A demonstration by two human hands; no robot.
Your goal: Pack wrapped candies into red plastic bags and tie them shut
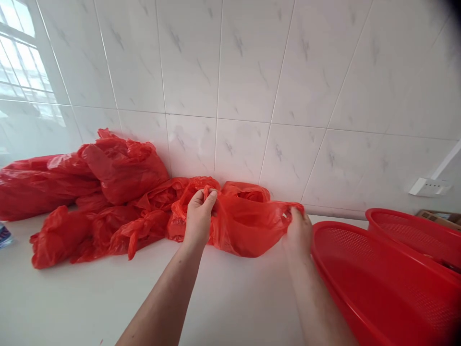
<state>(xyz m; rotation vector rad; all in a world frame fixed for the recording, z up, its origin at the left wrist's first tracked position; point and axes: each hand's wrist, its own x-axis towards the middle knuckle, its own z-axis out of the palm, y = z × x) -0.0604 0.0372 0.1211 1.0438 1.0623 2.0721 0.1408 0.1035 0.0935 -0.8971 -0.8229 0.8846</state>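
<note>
Red plastic bag [248, 230] stretched sideways between the fingers, left hand [198, 218] pinching its top, right hand [297, 235] curled over its handle

Room nearward over the white counter [230, 298]. Red plastic bags [122, 178] block left, tiled wall [230, 62] far, red colanders [382, 288] right.

Left forearm [162, 300] and right forearm [319, 302] bare, reaching far, converging. Left hand [199, 216] raised, back facing viewer, fingers [207, 197] curled in pinch. Right hand [297, 235] well right, slightly lower, fingers [297, 214] hooked forward, gripping.
</note>
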